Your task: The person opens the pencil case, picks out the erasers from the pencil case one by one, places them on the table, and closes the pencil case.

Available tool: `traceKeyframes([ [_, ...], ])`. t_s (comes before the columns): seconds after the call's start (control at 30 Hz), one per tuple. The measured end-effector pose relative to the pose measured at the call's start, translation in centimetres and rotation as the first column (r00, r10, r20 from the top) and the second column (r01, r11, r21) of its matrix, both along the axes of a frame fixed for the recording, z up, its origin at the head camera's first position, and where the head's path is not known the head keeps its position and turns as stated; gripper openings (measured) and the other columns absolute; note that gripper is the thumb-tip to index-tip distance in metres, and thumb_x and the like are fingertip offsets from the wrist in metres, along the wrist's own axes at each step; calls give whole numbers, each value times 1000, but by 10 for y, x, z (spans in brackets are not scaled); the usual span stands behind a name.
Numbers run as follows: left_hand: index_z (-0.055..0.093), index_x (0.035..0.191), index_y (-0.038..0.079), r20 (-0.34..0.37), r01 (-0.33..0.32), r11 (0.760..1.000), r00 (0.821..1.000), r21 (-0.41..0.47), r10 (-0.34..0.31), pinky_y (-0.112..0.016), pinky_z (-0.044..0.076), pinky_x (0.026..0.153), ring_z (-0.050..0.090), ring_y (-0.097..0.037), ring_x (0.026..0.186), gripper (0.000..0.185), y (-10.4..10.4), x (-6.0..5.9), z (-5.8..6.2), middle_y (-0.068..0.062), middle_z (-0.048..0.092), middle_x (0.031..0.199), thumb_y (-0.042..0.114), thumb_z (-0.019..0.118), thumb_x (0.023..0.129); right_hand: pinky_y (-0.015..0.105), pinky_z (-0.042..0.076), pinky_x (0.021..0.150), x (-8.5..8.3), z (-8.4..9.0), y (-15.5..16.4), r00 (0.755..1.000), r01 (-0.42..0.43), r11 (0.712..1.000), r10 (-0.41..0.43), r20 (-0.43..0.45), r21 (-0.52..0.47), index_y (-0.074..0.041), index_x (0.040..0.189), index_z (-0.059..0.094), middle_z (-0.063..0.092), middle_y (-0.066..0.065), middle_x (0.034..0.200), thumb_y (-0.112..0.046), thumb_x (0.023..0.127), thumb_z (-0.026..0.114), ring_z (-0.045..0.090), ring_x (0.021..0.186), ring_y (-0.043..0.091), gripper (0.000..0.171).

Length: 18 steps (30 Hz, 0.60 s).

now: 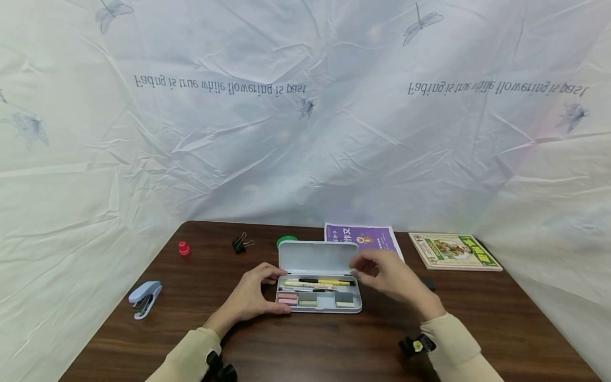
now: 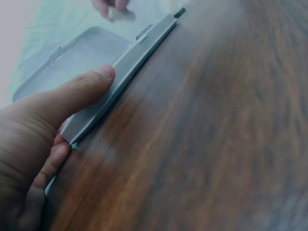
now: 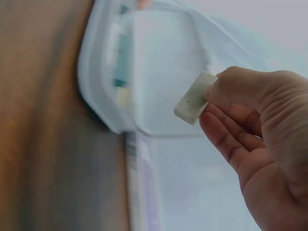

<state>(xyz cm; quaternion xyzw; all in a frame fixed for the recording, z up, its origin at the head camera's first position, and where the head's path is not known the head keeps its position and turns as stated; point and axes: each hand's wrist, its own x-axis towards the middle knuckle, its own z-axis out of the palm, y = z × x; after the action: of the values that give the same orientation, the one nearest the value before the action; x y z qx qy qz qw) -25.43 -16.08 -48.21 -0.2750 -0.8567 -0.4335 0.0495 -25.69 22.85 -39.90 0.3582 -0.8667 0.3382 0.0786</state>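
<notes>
Centrally on the dark wooden counter (image 1: 334, 339): an open grey pencil case (image 1: 319, 300), lid (image 1: 318, 258) raised at the back, tray facing the person. Inside the tray: a yellow pen (image 1: 326, 282) and a paler pen just in front of it in the long rear slot; a pink eraser (image 1: 287, 300) in the front left compartment, small greyish blocks in the compartments further right.

Left hand (image 1: 253, 297) resting against the left end of the case, fingers loosely curled round that corner, thumb (image 2: 82, 89) lying along the tray's rim, gripping the case at its edge. Right hand (image 1: 389, 276) raised just above the right end of the case, thumb and fingertips pinching a small white eraser (image 3: 195, 97), held clear of the tray and close to the lid's right edge. Case thus between the two hands: touching the left one, just below and beside the right one.

Elsewhere on the counter: a light blue stapler (image 1: 145, 298) well to the left, a small red cap-like piece (image 1: 184, 248) and a black binder clip (image 1: 241, 244) behind it, something green (image 1: 285, 241) partly hidden behind the lid, a purple booklet (image 1: 365, 237) behind the right hand, a green-and-cream book (image 1: 453, 251) far right. Behind it all, a pale crumpled backdrop (image 1: 305, 116) with printed dragonflies and lettering.
</notes>
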Motion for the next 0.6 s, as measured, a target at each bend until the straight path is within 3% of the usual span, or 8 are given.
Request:
traceKeyframes([
  [0.2,75,140,16,-11,-7,1000,1000,-13,7,-37,62,105,69,-19,119,80,0,1,1,0,69,131,52,104,76,37,68,78,9,22,41,980,121,993,-119,-161,6,-16,112,83,80,-7,105,11,90,84,75,92,7,35],
  [0.37,74,141,15,-12,-8,1000,1000,-22,8,-37,62,105,69,-20,119,80,-1,2,1,0,69,131,52,104,76,31,65,72,19,18,84,946,200,979,-186,-266,26,-17,110,84,79,-9,103,15,84,87,70,88,3,41],
  [0.6,74,141,15,3,-4,1000,1000,-18,4,-38,62,106,69,-21,120,80,-1,2,2,-1,69,132,53,103,77,27,64,71,37,-3,125,939,322,942,-305,-161,91,-23,105,83,78,-11,101,9,85,91,69,87,0,38],
])
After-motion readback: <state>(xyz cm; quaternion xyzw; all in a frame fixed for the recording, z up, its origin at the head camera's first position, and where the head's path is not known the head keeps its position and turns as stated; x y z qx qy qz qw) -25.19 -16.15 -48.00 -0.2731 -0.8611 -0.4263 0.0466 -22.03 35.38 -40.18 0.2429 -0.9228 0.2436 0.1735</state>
